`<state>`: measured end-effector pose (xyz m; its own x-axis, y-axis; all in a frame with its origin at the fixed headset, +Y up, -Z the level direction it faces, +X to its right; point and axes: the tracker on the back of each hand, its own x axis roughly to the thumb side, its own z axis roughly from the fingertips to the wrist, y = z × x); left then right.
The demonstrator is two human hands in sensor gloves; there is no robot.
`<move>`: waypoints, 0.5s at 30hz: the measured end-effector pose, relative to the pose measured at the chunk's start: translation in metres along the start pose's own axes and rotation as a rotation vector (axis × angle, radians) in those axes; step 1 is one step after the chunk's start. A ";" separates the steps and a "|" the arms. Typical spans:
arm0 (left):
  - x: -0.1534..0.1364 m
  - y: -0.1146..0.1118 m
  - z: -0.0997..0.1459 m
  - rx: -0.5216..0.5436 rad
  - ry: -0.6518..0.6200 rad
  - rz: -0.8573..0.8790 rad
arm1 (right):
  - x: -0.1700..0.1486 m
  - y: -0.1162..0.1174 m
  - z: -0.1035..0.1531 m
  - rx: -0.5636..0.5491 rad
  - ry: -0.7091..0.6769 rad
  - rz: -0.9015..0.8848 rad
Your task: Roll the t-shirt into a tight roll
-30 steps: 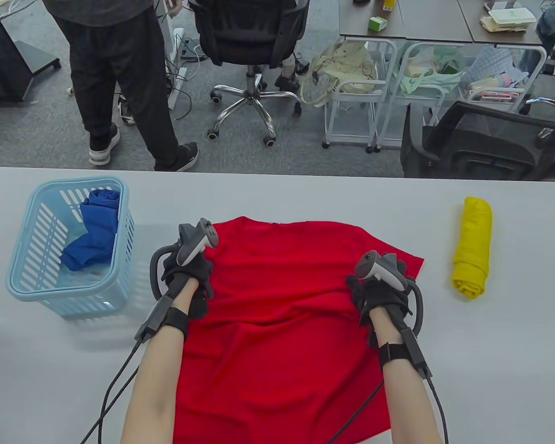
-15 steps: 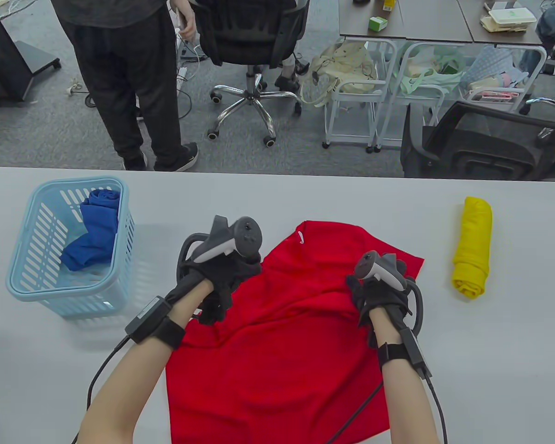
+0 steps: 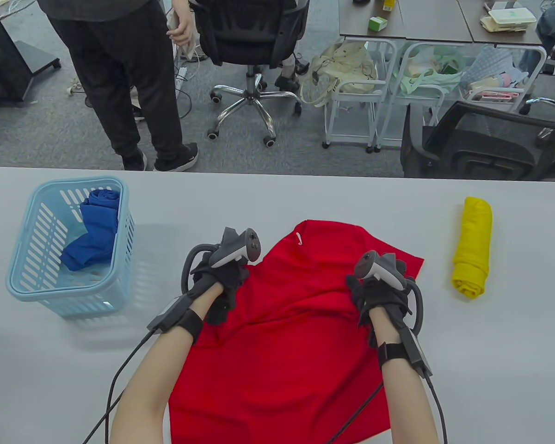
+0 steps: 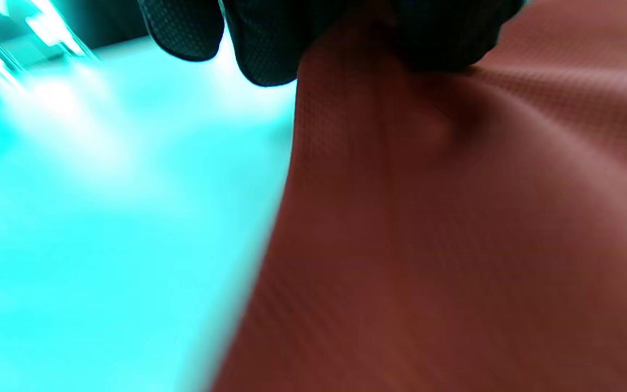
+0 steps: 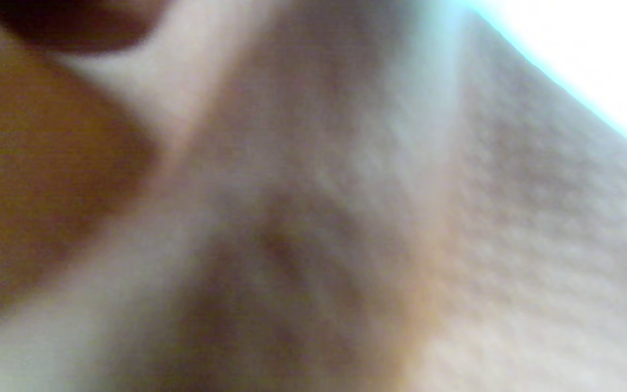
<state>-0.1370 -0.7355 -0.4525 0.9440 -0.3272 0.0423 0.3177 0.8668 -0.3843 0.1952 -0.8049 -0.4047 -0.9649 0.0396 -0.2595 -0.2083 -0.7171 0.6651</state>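
Both hands working on red t-shirt [image 3: 282, 333].
Left hand [image 3: 222, 277] is pinching its folded-in left edge; right hand [image 3: 381, 291] is lying on right side, grip unclear.

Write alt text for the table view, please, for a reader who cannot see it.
Two gloved hands work a red t-shirt on a grey table: the left hand holds its folded-in left side, the right hand rests on the right side. A blue basket stands left, a yellow roll right.

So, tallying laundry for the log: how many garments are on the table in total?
3: the red t-shirt under both hands, a yellow roll at the right, a blue garment in the basket. More may hide beneath it.
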 end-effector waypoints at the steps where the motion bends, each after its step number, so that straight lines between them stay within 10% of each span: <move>1: -0.012 0.013 0.000 0.135 0.176 -0.171 | 0.000 0.000 0.000 0.000 0.000 0.001; 4: -0.050 0.039 -0.002 0.308 0.484 -0.471 | 0.000 0.000 0.000 -0.002 0.001 0.001; 8: -0.061 0.035 0.002 0.156 0.309 -0.165 | 0.000 0.000 0.000 0.001 0.006 0.003; 15: -0.054 -0.052 -0.027 -0.254 0.071 0.191 | 0.001 0.000 0.000 -0.010 0.009 -0.010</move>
<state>-0.2064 -0.7728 -0.4599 0.9730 -0.2008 -0.1136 0.0947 0.7964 -0.5973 0.1946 -0.8049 -0.4045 -0.9615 0.0406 -0.2717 -0.2159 -0.7236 0.6556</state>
